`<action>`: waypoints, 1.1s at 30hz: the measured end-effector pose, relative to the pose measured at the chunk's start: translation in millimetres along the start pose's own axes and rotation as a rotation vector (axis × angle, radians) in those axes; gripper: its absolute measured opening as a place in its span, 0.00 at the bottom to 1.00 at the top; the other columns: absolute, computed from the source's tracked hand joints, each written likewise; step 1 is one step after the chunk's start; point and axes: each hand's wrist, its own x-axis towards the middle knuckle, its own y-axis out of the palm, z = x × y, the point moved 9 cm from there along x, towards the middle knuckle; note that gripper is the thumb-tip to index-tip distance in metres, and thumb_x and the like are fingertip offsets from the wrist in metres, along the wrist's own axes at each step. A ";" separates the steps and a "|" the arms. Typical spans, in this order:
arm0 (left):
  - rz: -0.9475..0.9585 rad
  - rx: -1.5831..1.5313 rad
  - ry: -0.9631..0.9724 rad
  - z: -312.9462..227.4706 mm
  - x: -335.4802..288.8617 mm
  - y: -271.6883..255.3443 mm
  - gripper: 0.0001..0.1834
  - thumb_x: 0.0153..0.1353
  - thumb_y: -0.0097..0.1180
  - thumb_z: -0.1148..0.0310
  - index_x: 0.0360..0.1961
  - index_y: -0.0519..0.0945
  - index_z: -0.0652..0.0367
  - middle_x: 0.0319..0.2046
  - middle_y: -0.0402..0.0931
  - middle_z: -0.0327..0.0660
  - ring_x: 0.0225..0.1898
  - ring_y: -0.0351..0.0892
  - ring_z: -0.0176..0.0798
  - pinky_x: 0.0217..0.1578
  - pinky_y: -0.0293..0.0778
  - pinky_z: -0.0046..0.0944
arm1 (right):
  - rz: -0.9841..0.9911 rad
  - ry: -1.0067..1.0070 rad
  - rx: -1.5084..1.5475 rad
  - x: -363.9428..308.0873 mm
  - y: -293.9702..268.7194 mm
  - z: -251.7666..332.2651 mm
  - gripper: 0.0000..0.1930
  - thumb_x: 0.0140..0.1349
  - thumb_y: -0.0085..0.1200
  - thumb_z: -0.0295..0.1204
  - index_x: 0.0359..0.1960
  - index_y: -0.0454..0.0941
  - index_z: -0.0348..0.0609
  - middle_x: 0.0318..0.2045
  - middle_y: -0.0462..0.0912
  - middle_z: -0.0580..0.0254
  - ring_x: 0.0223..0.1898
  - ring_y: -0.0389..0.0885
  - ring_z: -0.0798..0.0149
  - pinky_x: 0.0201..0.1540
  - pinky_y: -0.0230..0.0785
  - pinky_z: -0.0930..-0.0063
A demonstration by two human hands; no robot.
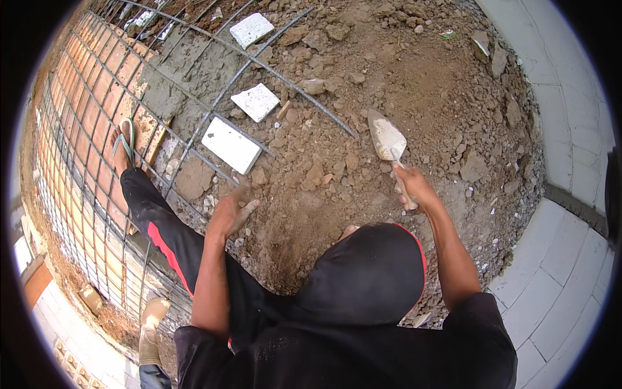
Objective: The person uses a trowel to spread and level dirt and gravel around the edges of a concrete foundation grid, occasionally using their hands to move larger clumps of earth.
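In my right hand (416,184) is a pointing trowel (389,139), gripped by its handle, with the blade directed away from me over the soil. Grey-white mortar coats part of the blade. My left hand (228,211) hovers low beside the steel bars, slightly blurred, with thumb and fingers apart and nothing seen in it. Just beyond it lies a white block (231,144) against a bar of the rebar grid (184,152). Two smaller white block pieces, one in the middle (256,102) and one farther off (251,30), lie along the same bars.
Wet grey concrete (188,68) covers ground under the grid's far part. Reddish boards (94,91) lie under the bars at left, where my sandaled foot (123,142) stands. Rough soil (402,71) spreads ahead. Pale block walls (557,279) bound the right. Another person's boot (152,324) is lower left.
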 end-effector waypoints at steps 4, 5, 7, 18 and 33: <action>0.082 0.098 0.047 -40.5 34.2 34.5 0.40 0.63 0.61 0.40 0.64 0.76 0.62 0.48 0.84 0.58 0.52 0.83 0.61 0.55 0.75 0.55 | -0.070 -0.141 -0.093 133.0 16.8 100.2 0.17 0.76 0.51 0.41 0.35 0.69 0.40 0.21 0.71 0.66 0.16 0.70 0.68 0.15 0.64 0.66; 0.071 0.103 0.045 -39.9 36.4 30.8 0.40 0.63 0.61 0.40 0.64 0.76 0.62 0.48 0.84 0.58 0.52 0.83 0.61 0.55 0.75 0.55 | -0.058 -0.170 -0.147 141.0 21.2 125.8 0.17 0.76 0.50 0.41 0.37 0.70 0.39 0.21 0.72 0.65 0.16 0.72 0.67 0.16 0.66 0.64; 0.039 -0.046 0.052 -29.4 23.1 29.4 0.40 0.63 0.61 0.39 0.64 0.75 0.61 0.49 0.84 0.57 0.53 0.82 0.63 0.57 0.75 0.56 | -0.025 -0.161 -0.198 129.5 34.6 121.5 0.17 0.76 0.50 0.41 0.38 0.72 0.38 0.21 0.74 0.63 0.17 0.74 0.66 0.17 0.68 0.63; -0.051 0.149 0.117 -58.1 20.7 1.8 0.33 0.65 0.63 0.46 0.60 0.78 0.62 0.41 0.85 0.58 0.43 0.85 0.63 0.47 0.77 0.55 | 0.022 0.071 0.020 -31.9 11.3 -70.3 0.21 0.75 0.50 0.45 0.50 0.75 0.35 0.18 0.71 0.66 0.13 0.70 0.68 0.14 0.63 0.68; -0.103 0.117 -0.036 -21.8 15.3 -3.9 0.30 0.65 0.65 0.49 0.57 0.81 0.63 0.41 0.87 0.54 0.44 0.87 0.55 0.47 0.79 0.50 | 0.135 -0.159 -0.439 -6.1 67.7 -79.4 0.23 0.72 0.52 0.43 0.51 0.77 0.30 0.31 0.82 0.45 0.33 0.85 0.51 0.40 0.77 0.57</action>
